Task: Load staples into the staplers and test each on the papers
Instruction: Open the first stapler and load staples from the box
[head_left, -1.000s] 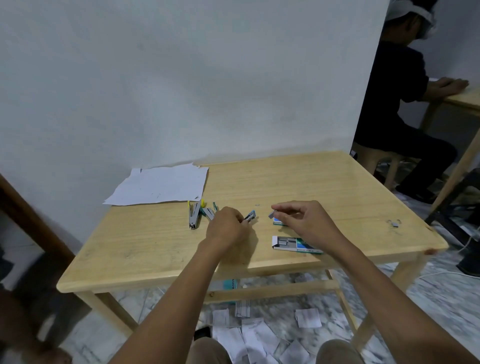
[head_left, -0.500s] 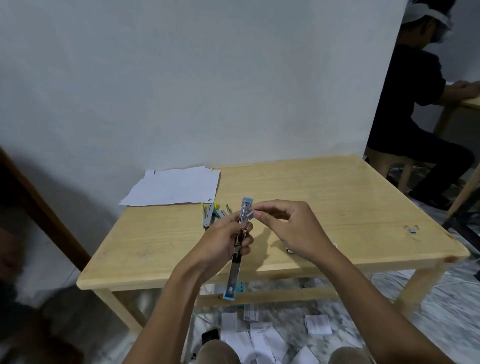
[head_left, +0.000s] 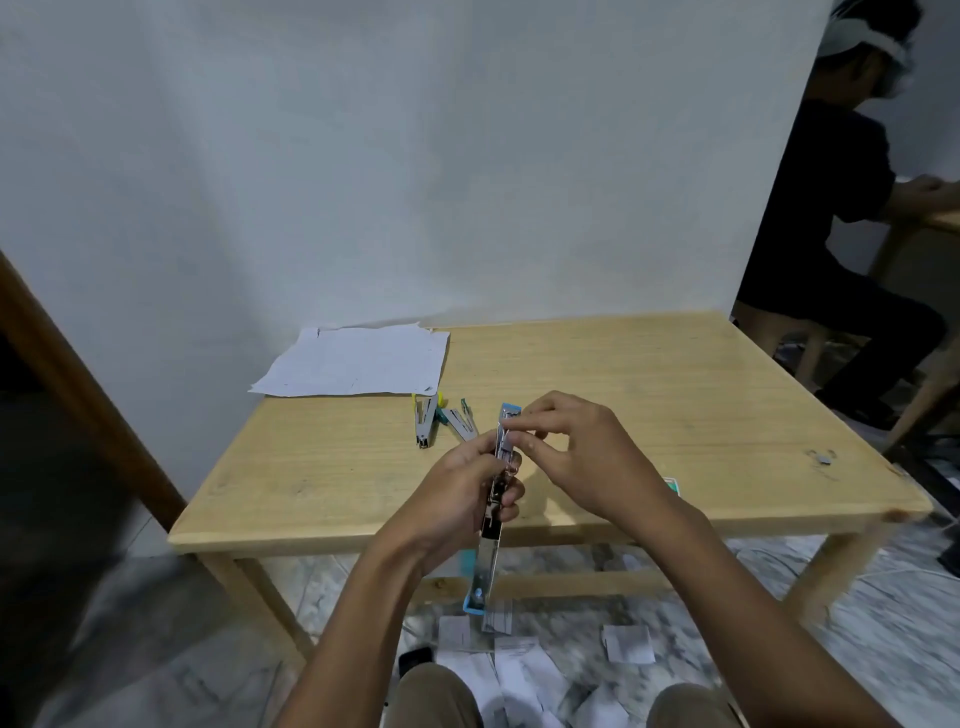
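Observation:
My left hand (head_left: 465, 499) grips a blue stapler (head_left: 491, 512) that is swung fully open, held upright above the near edge of the wooden table (head_left: 649, 415). My right hand (head_left: 569, 454) pinches at the stapler's metal channel near its top; whatever the fingertips hold is too small to make out. A yellow stapler (head_left: 426, 423) and a green stapler (head_left: 460, 418) lie open on the table behind my hands. A stack of white papers (head_left: 356, 361) lies at the table's back left. A staple box (head_left: 671, 486) peeks out behind my right wrist.
A small clump of loose staples (head_left: 822, 457) lies near the table's right edge. Paper scraps (head_left: 519, 660) litter the marble floor under the table. A seated person (head_left: 836, 218) in black works at another table to the right. A white wall stands behind.
My left hand lifted the blue stapler off the table and it now hangs open and upright. My right hand left the staple box and came to the stapler's top.

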